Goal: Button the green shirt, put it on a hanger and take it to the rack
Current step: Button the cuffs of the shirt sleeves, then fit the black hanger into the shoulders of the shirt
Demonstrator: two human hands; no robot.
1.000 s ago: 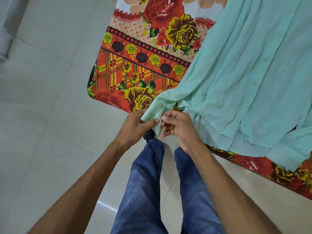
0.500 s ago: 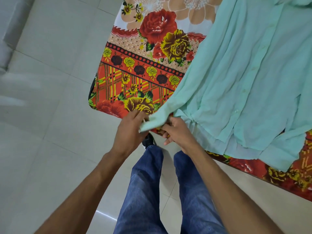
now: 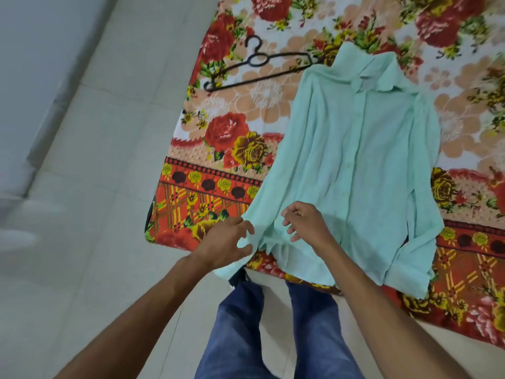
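Note:
The green shirt [image 3: 352,165] lies flat on the bed, front up, collar at the far end and hem hanging over the near edge. Its placket looks closed down the middle. My left hand [image 3: 226,242] holds the cuff end of the shirt's left sleeve [image 3: 262,203] at the bed's near edge, with fabric between thumb and fingers. My right hand [image 3: 306,225] hovers just over the lower front of the shirt, fingers spread, holding nothing. A black hanger [image 3: 257,65] lies on the bed to the far left of the collar, its right tip by the shoulder.
The bed carries a floral sheet [image 3: 218,149] in red, orange and yellow, with its corner at the left. Pale floor tiles [image 3: 82,187] lie to the left and below. My legs in blue jeans [image 3: 240,329] stand against the bed's near edge.
My right hand has let go of the sleeve cuff and opened above the shirt. The view has tilted up, bringing the collar and hanger into sight.

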